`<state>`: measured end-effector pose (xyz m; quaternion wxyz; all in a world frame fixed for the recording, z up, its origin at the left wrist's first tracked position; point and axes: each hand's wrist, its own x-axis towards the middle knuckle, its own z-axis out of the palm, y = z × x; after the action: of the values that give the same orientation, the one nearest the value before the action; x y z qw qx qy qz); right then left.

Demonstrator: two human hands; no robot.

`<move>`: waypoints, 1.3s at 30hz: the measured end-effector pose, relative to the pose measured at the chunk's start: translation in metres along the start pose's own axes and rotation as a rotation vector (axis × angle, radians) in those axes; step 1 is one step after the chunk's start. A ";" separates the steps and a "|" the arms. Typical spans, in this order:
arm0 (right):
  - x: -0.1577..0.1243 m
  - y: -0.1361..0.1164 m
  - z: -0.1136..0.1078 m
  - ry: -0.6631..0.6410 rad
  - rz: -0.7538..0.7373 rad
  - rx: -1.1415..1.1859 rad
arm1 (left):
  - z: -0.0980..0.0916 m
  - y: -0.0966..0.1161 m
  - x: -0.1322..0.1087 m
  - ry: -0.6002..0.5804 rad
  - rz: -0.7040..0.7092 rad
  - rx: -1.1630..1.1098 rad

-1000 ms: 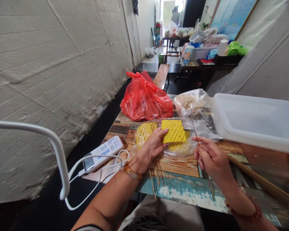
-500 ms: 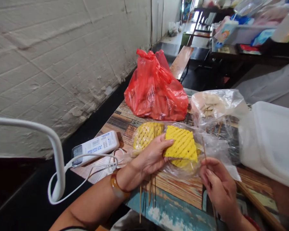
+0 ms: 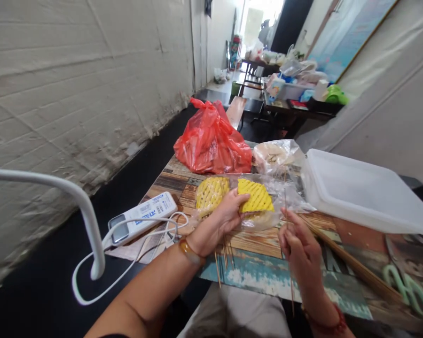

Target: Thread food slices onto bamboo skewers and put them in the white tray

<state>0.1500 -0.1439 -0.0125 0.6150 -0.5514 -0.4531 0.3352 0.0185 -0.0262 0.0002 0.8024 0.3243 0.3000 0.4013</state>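
A yellow, square, lattice-cut slab of food is pinched in my left hand, thumb on its top face. It is above a clear plastic bag. More yellow slabs show through clear plastic at the left. Closed around a thin bamboo skewer, my right hand is to the right of the slab and apart from it. The skewer stands nearly upright, and its lower end comes out beneath the hand. Several skewers stick out below my left wrist; their upper ends are hidden.
Behind the slabs sits a full red plastic bag. A clear bag of pale pieces and a white plastic tub are at the right. Nearer are a long wooden stick and green-handled scissors. A power strip with white cable lies left.
The view has tilted up and widened, showing more of the room, the tub and the scissors. Both hands keep their holds, with the skewer still apart from the slab.
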 end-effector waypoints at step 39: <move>0.005 -0.049 -0.026 0.544 0.031 0.648 | -0.004 0.000 0.008 -0.039 -0.063 -0.084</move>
<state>0.1715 -0.1571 0.0371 0.8486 -0.4048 -0.1371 0.3118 0.0200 -0.0183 -0.0040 0.8333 0.2884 0.2771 0.3817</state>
